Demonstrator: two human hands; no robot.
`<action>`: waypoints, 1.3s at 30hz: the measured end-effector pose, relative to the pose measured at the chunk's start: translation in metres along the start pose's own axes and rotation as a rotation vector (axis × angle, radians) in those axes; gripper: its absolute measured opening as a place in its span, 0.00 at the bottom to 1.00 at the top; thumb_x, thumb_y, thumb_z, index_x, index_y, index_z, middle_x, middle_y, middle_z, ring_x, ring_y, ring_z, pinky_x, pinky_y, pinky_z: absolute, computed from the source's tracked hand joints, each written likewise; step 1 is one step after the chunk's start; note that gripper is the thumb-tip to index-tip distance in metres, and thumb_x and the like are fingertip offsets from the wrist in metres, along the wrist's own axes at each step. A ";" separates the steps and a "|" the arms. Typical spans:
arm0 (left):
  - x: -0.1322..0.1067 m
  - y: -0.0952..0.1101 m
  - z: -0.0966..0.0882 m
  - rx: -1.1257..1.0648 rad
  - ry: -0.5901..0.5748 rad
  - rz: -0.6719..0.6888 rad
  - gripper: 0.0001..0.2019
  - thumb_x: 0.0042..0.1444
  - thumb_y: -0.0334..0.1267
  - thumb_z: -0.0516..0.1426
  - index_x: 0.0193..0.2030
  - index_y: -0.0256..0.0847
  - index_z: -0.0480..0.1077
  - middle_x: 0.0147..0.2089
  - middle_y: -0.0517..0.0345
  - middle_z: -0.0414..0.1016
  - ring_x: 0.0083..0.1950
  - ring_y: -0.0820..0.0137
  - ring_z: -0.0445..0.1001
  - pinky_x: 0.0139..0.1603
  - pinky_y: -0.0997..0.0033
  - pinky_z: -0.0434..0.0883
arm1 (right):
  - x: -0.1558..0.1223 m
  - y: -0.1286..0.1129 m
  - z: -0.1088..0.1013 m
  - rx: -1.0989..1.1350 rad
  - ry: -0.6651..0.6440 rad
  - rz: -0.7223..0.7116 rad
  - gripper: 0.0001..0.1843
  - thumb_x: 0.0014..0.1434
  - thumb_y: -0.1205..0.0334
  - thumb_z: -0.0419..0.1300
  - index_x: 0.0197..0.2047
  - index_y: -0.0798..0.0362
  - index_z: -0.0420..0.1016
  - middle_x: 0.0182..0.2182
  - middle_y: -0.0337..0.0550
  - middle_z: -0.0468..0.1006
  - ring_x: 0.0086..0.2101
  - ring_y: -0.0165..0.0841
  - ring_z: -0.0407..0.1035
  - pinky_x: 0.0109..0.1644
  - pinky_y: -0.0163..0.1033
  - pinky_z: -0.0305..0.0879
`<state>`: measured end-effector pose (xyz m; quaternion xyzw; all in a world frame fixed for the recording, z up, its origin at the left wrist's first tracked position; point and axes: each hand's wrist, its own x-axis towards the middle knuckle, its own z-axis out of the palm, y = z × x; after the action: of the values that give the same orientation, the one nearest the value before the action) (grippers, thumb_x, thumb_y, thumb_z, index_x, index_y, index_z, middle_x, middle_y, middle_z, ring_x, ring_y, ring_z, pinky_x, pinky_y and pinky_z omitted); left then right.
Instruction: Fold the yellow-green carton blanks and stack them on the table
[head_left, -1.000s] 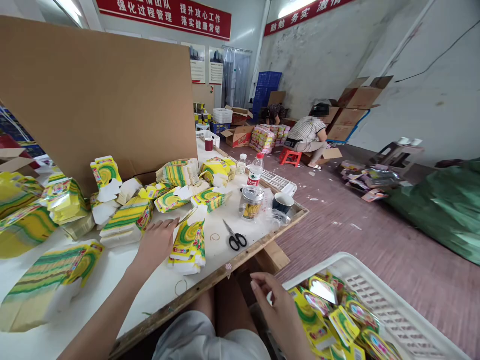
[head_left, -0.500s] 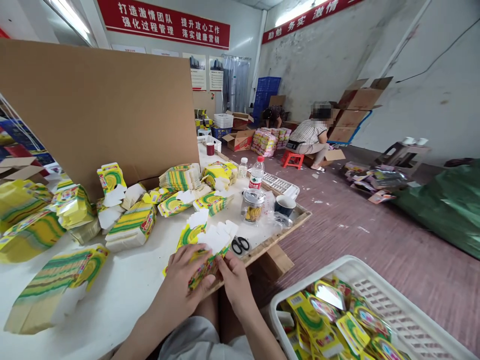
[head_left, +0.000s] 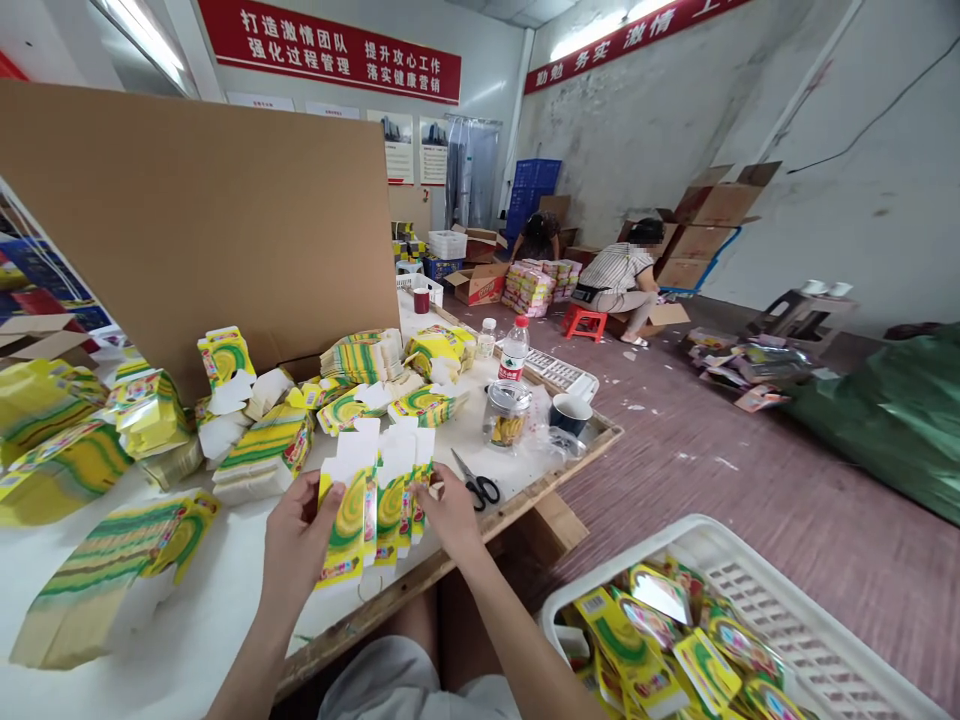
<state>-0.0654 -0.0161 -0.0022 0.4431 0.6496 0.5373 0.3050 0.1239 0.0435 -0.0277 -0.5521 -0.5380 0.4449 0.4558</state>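
Observation:
My left hand (head_left: 296, 535) and my right hand (head_left: 448, 510) both grip a fanned bunch of flat yellow-green carton blanks (head_left: 375, 500), held upright above the white table (head_left: 225, 580) near its front edge. The left fingers pinch the bunch's left side, the right fingers its right side. White flaps stick up at the top of the bunch.
More stacks of flat cartons (head_left: 262, 445) cover the table before a big cardboard sheet (head_left: 202, 220). Scissors (head_left: 478, 484), a jar (head_left: 505, 412), a cup (head_left: 570, 412) and a bottle (head_left: 514, 350) stand to the right. A white basket (head_left: 780, 610) of packets sits lower right. Another person (head_left: 622, 275) sits far back.
My left hand took the carton bunch off the table, my right hand came up from my lap to join it, and both have lifted and fanned it upright.

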 end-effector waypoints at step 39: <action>-0.101 0.042 0.052 -0.496 -0.509 -0.589 0.29 0.37 0.65 0.67 0.40 0.47 0.84 0.51 0.46 0.84 0.62 0.48 0.73 0.73 0.49 0.55 | -0.122 -0.017 -0.078 -0.261 0.006 -0.528 0.21 0.61 0.70 0.58 0.56 0.44 0.70 0.51 0.46 0.76 0.53 0.36 0.71 0.56 0.38 0.70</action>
<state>0.0331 -0.0838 0.0180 0.2711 0.5041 0.4410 0.6913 0.1947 -0.0798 0.0041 -0.4484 -0.7143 0.2364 0.4826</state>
